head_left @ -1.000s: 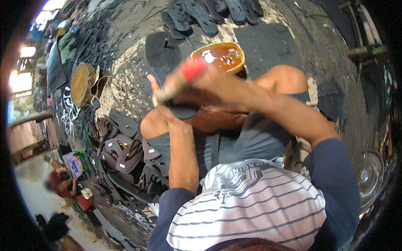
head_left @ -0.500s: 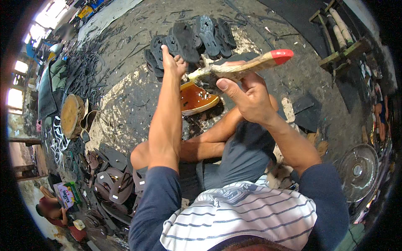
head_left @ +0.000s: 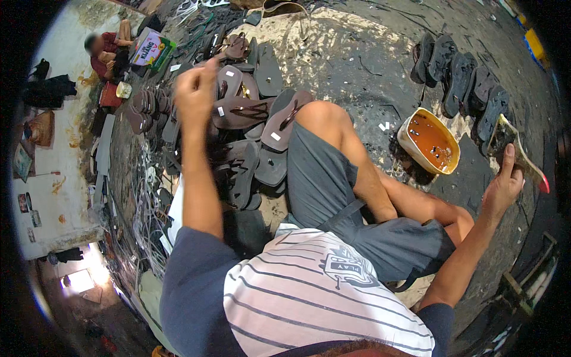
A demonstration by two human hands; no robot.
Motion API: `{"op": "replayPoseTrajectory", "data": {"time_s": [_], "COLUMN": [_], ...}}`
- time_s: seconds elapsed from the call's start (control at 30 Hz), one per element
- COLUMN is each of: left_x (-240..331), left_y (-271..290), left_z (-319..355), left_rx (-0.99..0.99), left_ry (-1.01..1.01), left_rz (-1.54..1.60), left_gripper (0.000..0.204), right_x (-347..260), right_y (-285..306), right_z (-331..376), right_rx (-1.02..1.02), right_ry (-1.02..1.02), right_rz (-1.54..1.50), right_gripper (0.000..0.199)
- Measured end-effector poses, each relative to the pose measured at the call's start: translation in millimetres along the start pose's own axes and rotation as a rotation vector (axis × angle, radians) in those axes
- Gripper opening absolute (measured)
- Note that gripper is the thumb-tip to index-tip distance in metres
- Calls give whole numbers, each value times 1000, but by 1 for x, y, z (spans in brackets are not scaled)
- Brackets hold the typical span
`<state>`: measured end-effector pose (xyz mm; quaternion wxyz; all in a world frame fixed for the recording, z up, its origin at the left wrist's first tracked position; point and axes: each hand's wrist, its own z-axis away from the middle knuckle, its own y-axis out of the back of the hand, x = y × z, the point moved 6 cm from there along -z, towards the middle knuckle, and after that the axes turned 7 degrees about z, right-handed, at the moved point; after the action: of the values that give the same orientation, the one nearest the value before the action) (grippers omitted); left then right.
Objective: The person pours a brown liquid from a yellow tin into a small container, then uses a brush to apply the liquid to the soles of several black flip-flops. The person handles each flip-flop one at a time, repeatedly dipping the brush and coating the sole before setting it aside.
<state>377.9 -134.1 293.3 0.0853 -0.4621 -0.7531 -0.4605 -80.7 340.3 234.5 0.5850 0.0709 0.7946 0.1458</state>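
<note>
My right hand (head_left: 501,183) is stretched out to the right and grips a flat brush (head_left: 516,150) with a red-tipped handle and a dark, glue-smeared head. The brush is just right of a yellow-white tub (head_left: 410,128) of amber glue on the ground. My left hand (head_left: 193,90) is raised over a pile of brown sandals (head_left: 250,110), fingers curled; whether it holds anything is unclear. I sit on the ground with my bare knee (head_left: 324,116) bent up between the two hands.
A row of black sandal soles (head_left: 461,77) lies beyond the tub at the upper right. More dark soles and loose straps (head_left: 146,202) lie at my left. Another person (head_left: 104,50) sits at the far upper left beside a colourful box (head_left: 150,49).
My left hand has swung from the black soles over to the brown sandal pile. My right hand has carried the brush out to the right, past the glue tub.
</note>
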Motion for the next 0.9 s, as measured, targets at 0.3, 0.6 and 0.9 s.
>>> {"op": "replayPoseTrajectory", "data": {"time_s": [0.3, 0.6, 0.9], "left_x": [-255, -10, 115], "left_y": [88, 39, -95], "left_z": [-37, -23, 146], "left_rx": [-518, -276, -582], "left_ry": [479, 190, -276], "left_rz": [-426, 176, 192], "left_gripper": [79, 43, 66], "right_x": [0, 95, 70], "right_y": [-72, -137, -70], "right_z": [-6, 13, 3], "right_rx": [-336, -508, -314], "right_ry": [-28, 221, 394], "right_rz": [61, 805, 451], "right_gripper": [42, 41, 27]}}
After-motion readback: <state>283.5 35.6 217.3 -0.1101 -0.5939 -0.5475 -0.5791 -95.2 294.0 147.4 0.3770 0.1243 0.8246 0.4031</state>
